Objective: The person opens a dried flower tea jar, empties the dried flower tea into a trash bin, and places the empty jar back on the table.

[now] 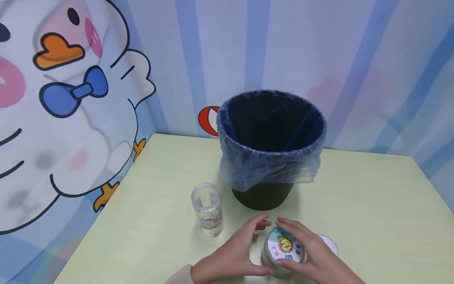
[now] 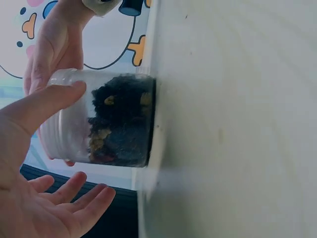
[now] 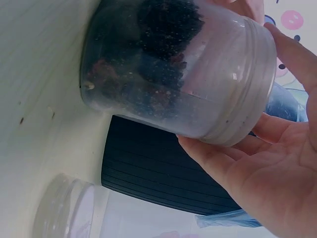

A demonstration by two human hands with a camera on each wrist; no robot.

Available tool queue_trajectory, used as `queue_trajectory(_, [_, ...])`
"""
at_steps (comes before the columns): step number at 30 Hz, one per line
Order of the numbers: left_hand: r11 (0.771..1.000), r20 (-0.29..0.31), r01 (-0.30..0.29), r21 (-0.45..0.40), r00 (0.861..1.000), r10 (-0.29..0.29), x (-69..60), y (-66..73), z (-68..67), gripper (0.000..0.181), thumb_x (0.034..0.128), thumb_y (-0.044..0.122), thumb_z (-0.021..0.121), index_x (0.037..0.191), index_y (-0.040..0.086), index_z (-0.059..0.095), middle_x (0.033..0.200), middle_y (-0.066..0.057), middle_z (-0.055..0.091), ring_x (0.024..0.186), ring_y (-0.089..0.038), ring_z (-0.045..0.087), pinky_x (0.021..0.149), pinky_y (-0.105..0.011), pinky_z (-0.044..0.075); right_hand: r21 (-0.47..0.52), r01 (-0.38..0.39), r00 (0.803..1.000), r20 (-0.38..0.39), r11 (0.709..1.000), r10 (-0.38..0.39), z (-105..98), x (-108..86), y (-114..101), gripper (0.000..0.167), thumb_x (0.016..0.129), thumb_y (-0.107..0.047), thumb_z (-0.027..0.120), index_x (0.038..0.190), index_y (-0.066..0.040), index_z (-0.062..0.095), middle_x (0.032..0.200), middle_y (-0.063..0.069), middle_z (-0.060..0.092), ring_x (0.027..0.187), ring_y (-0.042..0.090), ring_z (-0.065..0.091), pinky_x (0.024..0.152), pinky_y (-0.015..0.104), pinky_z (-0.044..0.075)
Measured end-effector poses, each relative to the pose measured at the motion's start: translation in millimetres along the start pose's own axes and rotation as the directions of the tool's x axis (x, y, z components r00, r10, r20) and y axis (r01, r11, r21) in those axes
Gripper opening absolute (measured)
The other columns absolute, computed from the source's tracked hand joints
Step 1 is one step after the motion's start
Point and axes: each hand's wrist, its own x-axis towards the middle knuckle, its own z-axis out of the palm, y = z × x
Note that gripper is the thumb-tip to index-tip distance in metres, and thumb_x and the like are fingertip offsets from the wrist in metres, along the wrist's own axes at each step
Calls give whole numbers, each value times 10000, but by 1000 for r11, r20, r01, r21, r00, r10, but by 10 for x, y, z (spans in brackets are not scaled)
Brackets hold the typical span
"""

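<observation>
Right hand (image 1: 313,252) curls fingers round the jar (image 1: 283,245); left hand (image 1: 234,254) spreads its fingers beside it.

My left hand (image 1: 232,252) and right hand (image 1: 313,250) are bare, with slim fingers narrowing to rounded tips. Toward the worktop's (image 1: 142,221) near edge, my left arm wears a plain, pale beige sleeve (image 1: 180,275) reaching the wrist. My right cuff (image 2: 100,6) looks similarly pale in the left wrist view; the short dark-blue cylinder (image 2: 131,6) beside it is cropped, so I can't say whether I wear it.
</observation>
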Motion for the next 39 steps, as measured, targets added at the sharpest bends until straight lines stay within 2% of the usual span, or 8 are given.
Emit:
queue_trajectory(7, [993,17,72,-94,997,-71,61,-58,85,1077,730,210,908,1541,195,199,1438,-36,479,1328,-170,466,1014,-300,457,-22,46,999,-15,999,-46,25,-10,-13,878,781,-592,770,1475,-139,479,1474,64,478,1268,290,515,928,394,516])
queue_trajectory(11, [970,41,112,-215,994,-106,85,-86,158,1042,733,141,900,1532,161,232,1430,-41,476,1324,-131,458,1020,-269,441,-15,52,998,-16,999,-52,36,-6,-6,884,769,-573,791,1472,-135,480,1461,53,482,1246,277,520,923,368,518])
queue_trajectory(15, [945,64,115,-307,993,-100,99,-91,211,1017,736,90,888,1521,138,243,1414,-29,471,1297,-102,465,1021,-232,426,-6,62,998,-22,998,-62,49,3,2,888,754,-552,814,1472,-152,478,1433,22,493,1212,240,524,921,342,515])
queue_trajectory(18, [948,70,119,-296,992,-103,109,-87,239,1011,738,120,892,1517,162,249,1420,5,466,1276,-78,468,1028,-242,424,-1,64,997,-32,998,-64,49,7,4,879,750,-548,819,1466,-164,484,1405,0,505,1182,209,529,907,321,514])
queue_trajectory(21, [957,75,158,-244,987,-144,119,-81,269,1013,734,196,901,1519,173,262,1442,37,449,1280,-62,452,1061,-271,393,2,62,997,-40,998,-62,46,9,-1,866,749,-546,822,1454,-162,496,1380,-11,514,1151,186,535,887,300,514])
queue_trajectory(25, [954,75,213,-212,977,-201,144,-72,322,1017,718,237,911,1519,165,289,1446,58,445,1287,-56,436,1095,-297,353,10,53,998,-44,999,-52,43,11,-10,847,746,-548,824,1435,-165,515,1354,-16,522,1117,172,539,867,282,515])
queue_trajectory(34, [931,58,259,-258,966,-253,172,-78,359,898,696,222,921,1441,179,421,1313,138,529,1192,-21,498,1056,-271,385,16,9,1000,-30,1000,-8,31,2,-22,859,747,-581,808,1431,-149,519,1367,13,511,1101,191,541,854,272,516])
queue_trajectory(39, [927,40,247,-282,969,-245,185,-91,334,878,690,231,928,1428,212,450,1319,142,544,1204,-25,507,1058,-266,390,-53,-10,998,-57,999,7,19,-2,-46,861,747,-629,779,1413,-138,541,1356,-1,509,1087,172,544,837,276,525])
